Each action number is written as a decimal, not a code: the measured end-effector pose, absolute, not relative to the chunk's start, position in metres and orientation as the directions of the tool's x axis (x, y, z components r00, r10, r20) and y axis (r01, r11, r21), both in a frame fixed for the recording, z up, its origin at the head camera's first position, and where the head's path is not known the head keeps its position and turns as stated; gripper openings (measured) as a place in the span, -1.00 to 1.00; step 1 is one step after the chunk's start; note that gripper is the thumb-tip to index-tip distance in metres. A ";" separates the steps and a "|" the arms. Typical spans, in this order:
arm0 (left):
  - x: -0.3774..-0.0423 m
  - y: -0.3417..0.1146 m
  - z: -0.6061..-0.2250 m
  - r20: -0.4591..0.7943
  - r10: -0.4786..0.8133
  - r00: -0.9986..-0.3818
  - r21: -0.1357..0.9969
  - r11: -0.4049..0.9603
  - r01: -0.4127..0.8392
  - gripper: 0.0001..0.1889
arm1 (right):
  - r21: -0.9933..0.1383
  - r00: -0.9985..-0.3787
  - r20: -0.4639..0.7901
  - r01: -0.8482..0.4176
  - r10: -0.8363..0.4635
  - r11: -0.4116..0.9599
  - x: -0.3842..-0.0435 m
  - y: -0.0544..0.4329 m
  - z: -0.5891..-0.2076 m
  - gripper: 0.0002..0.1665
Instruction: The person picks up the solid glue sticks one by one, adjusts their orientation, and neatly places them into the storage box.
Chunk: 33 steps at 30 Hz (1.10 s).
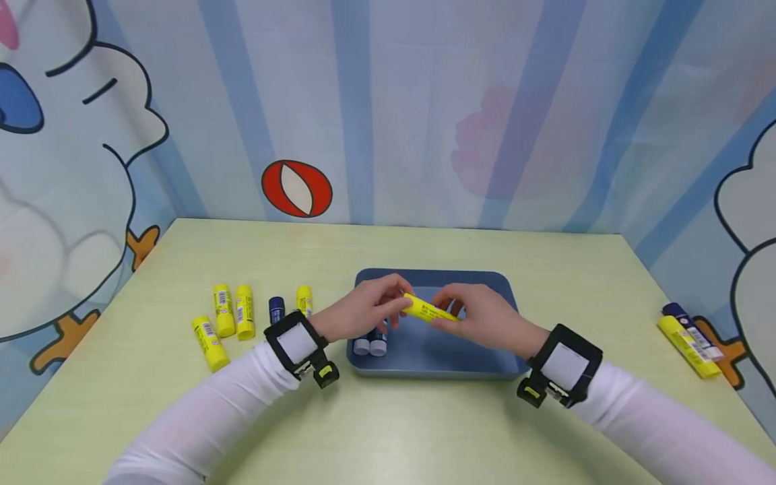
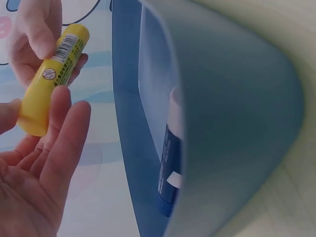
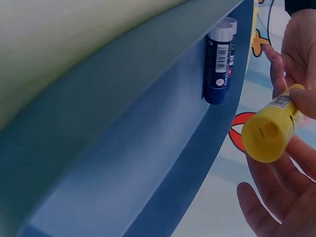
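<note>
A yellow glue stick (image 1: 427,310) is held above the blue tray (image 1: 448,370), lying slantwise between the two hands. My left hand (image 1: 366,308) pinches one end between thumb and fingers. The other end is pinched by my right hand (image 1: 485,315). In the left wrist view the barcode label on the yellow glue stick (image 2: 54,74) shows. Its round end faces the camera in the right wrist view. Two dark blue glue sticks with whitish ends (image 3: 218,64) lie side by side at the tray's left end, partly hidden by my left hand in the head view.
Left of the tray lie several yellow glue sticks (image 1: 245,312) and a dark blue glue stick (image 1: 276,310). A yellow glue stick (image 1: 689,347) and a dark blue one (image 1: 682,315) lie together at the table's right edge. Behind the table hangs a patterned cloth (image 1: 412,114).
</note>
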<state>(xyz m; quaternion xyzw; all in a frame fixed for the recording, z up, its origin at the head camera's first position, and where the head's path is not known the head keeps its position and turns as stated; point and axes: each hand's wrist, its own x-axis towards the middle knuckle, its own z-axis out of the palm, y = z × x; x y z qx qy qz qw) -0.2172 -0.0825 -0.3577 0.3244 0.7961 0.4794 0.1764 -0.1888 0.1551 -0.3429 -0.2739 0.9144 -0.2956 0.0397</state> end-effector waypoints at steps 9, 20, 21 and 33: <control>-0.216 -0.086 -0.359 0.002 0.694 -0.720 0.853 0.376 0.363 -0.78 | -0.423 -0.792 0.153 -0.592 -0.590 0.686 -0.186 0.151 -0.343 -0.74; -0.225 -0.118 -0.355 0.027 0.538 -0.842 0.719 0.575 0.391 -0.66 | -0.552 -0.904 -0.039 -0.335 -0.425 0.763 -0.200 0.139 -0.343 -0.73; -0.225 -0.122 -0.353 0.028 0.514 -0.857 0.685 0.615 0.392 -0.66 | -0.558 -0.912 -0.055 -0.309 -0.406 0.770 -0.202 0.138 -0.343 -0.72; -0.227 -0.136 -0.362 -0.148 0.300 -0.943 0.415 0.884 0.216 -0.57 | -0.623 -0.910 -0.257 -0.101 -0.324 0.776 -0.225 0.113 -0.358 -0.68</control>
